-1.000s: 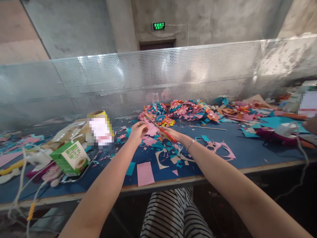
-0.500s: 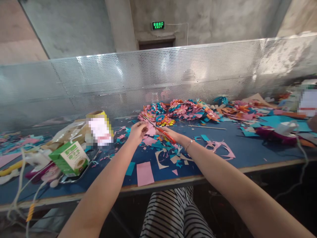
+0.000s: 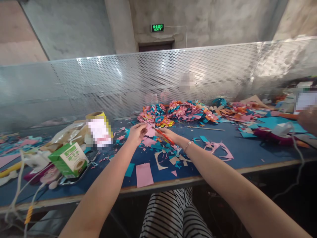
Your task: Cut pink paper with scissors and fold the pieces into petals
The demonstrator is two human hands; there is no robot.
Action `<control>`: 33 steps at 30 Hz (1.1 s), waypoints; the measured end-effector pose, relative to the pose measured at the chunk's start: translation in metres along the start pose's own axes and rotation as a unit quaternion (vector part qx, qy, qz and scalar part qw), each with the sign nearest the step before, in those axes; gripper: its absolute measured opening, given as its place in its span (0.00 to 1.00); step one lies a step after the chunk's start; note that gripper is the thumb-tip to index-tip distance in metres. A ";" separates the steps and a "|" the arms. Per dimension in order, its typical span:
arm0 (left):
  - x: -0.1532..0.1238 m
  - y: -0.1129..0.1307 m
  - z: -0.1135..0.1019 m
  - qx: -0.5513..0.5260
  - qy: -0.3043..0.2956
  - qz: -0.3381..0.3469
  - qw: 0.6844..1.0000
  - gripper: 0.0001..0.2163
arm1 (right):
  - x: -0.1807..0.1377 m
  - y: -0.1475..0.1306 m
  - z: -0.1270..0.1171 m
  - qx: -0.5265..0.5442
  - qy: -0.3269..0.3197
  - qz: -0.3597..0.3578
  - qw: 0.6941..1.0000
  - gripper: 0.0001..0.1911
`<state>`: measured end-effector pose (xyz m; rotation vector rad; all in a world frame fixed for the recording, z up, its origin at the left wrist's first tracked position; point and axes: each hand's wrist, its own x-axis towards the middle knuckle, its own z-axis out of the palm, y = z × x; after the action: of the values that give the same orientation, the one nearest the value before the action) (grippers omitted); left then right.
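My right hand (image 3: 170, 135), a bracelet on its wrist, grips red-handled scissors (image 3: 168, 138). Their blades point away and to the left, toward my other hand. My left hand (image 3: 137, 133) is closed, with thumb and fingertips pinched together near the blades. Pink paper (image 3: 150, 131) shows just beside those fingertips; whether they hold it cannot be made out. Below both hands lie blue and pink paper scraps, a cream cut-out sheet (image 3: 160, 162) and a flat pink rectangle (image 3: 144, 174) at the table's front edge.
Behind my hands, a heap of coloured paper flowers (image 3: 183, 110) lies before a perforated metal screen (image 3: 99, 86). At left stand a green carton (image 3: 69, 159) on a tray and a yellow tub (image 3: 109, 127). A purple tool (image 3: 269, 136) with a cord sits at right, beside another person's blurred hand (image 3: 308, 119).
The view has shifted slightly. My hands keep nearly the same pose, scissors still in the right one. At the right edge, the other person's hand has come further into view.
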<state>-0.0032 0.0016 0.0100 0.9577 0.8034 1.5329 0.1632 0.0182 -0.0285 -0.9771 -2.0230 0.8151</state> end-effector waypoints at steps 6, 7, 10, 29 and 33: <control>0.001 -0.001 0.000 -0.009 0.005 -0.001 1.000 0.05 | 0.002 0.003 -0.001 -0.035 0.000 -0.009 0.999 0.24; 0.001 -0.001 0.000 -0.009 0.007 -0.003 1.000 0.05 | 0.002 0.003 -0.001 -0.041 0.000 -0.013 0.999 0.24; 0.001 -0.001 0.000 -0.013 0.008 -0.004 1.000 0.05 | 0.001 0.002 -0.002 -0.069 0.011 -0.024 0.997 0.24; 0.006 -0.001 -0.004 -0.024 0.010 -0.002 1.000 0.06 | 0.001 -0.004 -0.003 -0.119 0.013 -0.015 0.993 0.25; 0.006 -0.001 -0.004 -0.017 0.010 -0.001 1.000 0.06 | 0.002 -0.003 -0.002 -0.129 0.004 -0.026 0.991 0.23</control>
<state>-0.0070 0.0075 0.0083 0.9179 0.7883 1.5520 0.1628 0.0182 -0.0244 -1.0618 -2.1735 0.5296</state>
